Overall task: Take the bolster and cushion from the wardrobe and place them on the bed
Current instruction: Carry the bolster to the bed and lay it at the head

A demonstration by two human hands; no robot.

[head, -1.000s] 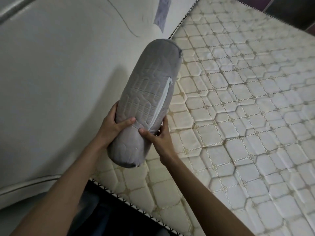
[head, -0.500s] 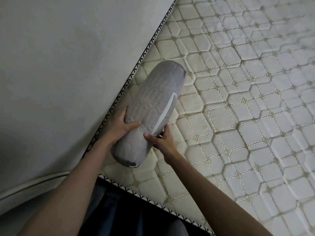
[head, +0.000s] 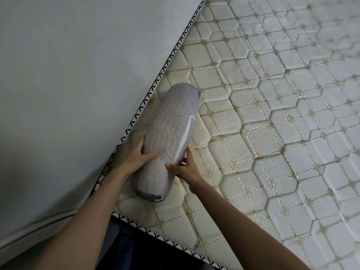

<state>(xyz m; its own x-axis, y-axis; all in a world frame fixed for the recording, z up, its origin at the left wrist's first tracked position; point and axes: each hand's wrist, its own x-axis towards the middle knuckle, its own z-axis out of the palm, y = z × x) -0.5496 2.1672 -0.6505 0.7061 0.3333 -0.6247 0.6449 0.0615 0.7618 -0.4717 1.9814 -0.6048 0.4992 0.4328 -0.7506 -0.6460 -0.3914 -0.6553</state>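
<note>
A grey quilted bolster (head: 171,129) with a white zip along its side lies lengthwise on the bare quilted mattress (head: 272,114), close to the edge by the wall. My left hand (head: 139,157) grips its left side, thumb across the top. My right hand (head: 185,168) holds its right side near the zip's lower end, thumb on the fabric. The far end of the bolster points away from me. No cushion is in view.
A plain white wall (head: 78,75) runs along the mattress's left edge, which has black-and-white piping (head: 155,82). The near mattress edge (head: 165,240) crosses the bottom, with dark clothing below it. A pale skirting strip (head: 39,228) sits low on the left.
The bolster has come down from a raised, tilted position to lie low on the mattress beside the wall. Both hands kept their hold and moved down with it.
</note>
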